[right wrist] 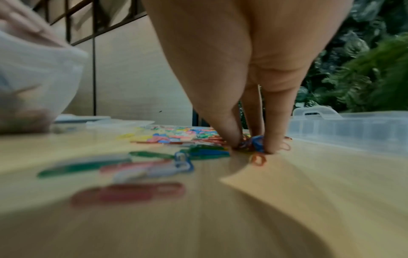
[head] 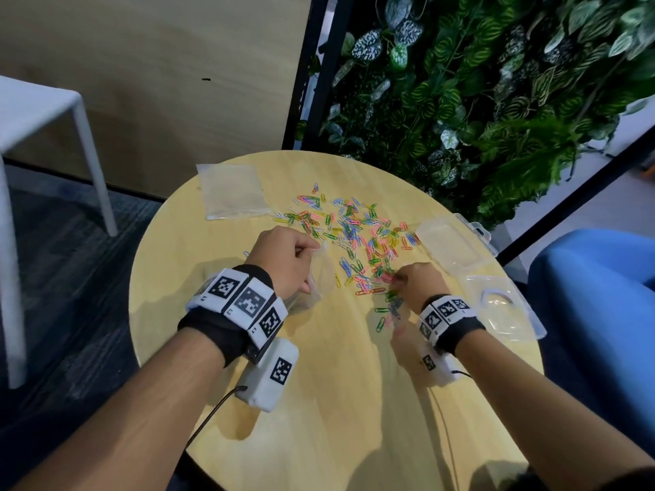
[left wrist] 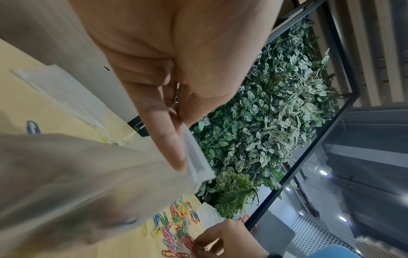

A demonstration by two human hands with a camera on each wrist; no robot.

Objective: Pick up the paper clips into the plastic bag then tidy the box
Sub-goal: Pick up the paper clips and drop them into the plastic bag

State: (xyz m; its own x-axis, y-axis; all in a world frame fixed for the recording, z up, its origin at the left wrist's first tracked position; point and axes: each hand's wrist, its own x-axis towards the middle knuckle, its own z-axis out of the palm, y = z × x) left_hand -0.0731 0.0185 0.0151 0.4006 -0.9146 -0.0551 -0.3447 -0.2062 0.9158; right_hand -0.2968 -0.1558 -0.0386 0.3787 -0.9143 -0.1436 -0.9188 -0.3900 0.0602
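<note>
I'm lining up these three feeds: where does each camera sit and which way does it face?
Head: above, facing down at the round table; both forearms show.
Left wrist: under the left hand, facing its plastic bag.
Right wrist: near tabletop, facing the right hand pinching paper clips.
All show the clips.

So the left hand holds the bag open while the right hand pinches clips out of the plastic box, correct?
Not quite. The left hand does hold the bag, but the right hand pinches clips off the table, not out of the box. The right wrist view shows its fingertips down on the tabletop beside the box.
</note>
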